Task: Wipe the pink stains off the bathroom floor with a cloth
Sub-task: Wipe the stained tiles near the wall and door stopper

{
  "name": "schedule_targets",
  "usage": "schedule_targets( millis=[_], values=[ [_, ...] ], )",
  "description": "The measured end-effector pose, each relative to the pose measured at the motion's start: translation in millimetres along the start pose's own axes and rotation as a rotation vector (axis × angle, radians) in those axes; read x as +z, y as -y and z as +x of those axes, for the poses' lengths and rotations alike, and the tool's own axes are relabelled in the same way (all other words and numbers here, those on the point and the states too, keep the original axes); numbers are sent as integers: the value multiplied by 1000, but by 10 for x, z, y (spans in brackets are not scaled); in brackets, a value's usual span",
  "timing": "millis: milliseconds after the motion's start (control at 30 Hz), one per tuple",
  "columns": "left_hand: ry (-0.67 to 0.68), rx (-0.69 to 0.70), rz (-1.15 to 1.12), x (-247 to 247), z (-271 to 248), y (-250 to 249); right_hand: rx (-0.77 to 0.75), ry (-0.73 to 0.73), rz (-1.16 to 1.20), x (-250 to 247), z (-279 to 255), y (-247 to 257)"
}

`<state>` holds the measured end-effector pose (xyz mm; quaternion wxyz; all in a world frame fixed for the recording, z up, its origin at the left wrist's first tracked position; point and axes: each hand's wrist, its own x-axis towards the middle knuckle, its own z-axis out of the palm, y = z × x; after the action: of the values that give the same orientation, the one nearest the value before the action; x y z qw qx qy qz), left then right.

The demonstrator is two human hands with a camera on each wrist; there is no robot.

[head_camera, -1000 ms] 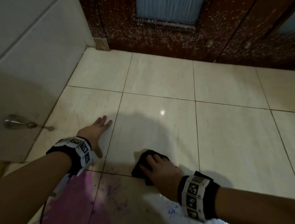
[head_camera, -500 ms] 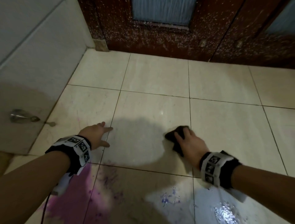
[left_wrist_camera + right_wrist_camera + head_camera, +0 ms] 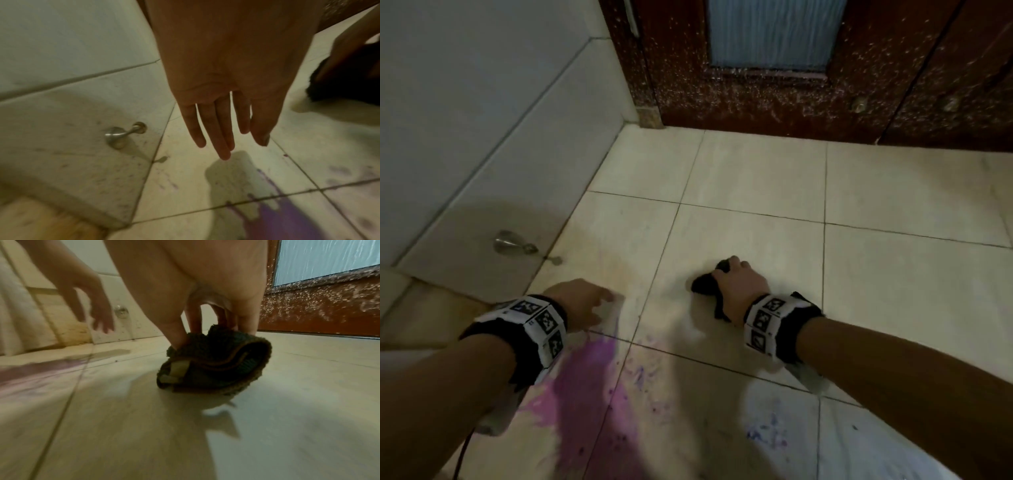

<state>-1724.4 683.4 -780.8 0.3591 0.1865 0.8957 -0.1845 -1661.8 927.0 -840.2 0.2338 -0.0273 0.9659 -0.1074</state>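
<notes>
Head view shows the bathroom floor [image 3: 756, 171] mostly pale, yet the big pink stain [image 3: 589, 387] remains with purple specks just beside it, so most wiping seems left. Well away from that stain, toward the door [image 3: 756, 85], the right hand [image 3: 739, 291] bunches the dark cloth [image 3: 703, 286] in curled fingers. Just beyond the stain, the left hand [image 3: 580, 299] hangs flat-fingered, holding nothing.

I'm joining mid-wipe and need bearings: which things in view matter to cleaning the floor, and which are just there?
For the job:
- dark cloth, bunched, gripped by the right hand
- pink stain near the left forearm
- bluish specks
- floor tiles
- left hand, fingers straight, holding nothing

Just there:
- metal door stopper on the wall
- speckled wooden door
</notes>
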Motion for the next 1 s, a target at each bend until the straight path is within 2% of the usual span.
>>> schedule_targets(
  millis=[133, 233, 300, 367, 433, 467, 533, 633, 767, 833, 900, 1000],
  values=[
    [67, -92, 57, 20, -340, 327, -81, 37, 88, 61, 358, 567],
    [83, -159, 42, 33, -464, 511, -184, -19, -5, 317, 260, 884],
    [59, -160, 21, 60, -428, 560, -315, -29, -33, 422, 67, 956],
    [55, -141, -7, 119, -364, 541, -493, -16, -197, 459, -146, 1020],
    [51, -104, -2, 129, -283, 500, -663, 123, -297, 473, -250, 1039],
    [35, -79, 6, 113, -224, 491, -677, 150, -314, 421, -248, 1015],
    [-32, -46, 4, 46, -67, 496, -617, 79, -244, 233, -155, 944],
    [-132, 6, -32, -11, 174, 501, -436, -56, -171, 58, 70, 763],
    [-174, 85, -112, -44, 571, 561, -284, -14, -164, -103, 107, 563],
    [-239, 150, -119, -52, 737, 519, -133, -76, -52, -127, 1, 478],
    [-338, 301, -148, -58, 851, 357, 69, -103, -19, -137, -136, 349],
    [-583, 631, -286, -20, 862, -16, 314, 13, -80, -80, -402, 219]
  ],
)
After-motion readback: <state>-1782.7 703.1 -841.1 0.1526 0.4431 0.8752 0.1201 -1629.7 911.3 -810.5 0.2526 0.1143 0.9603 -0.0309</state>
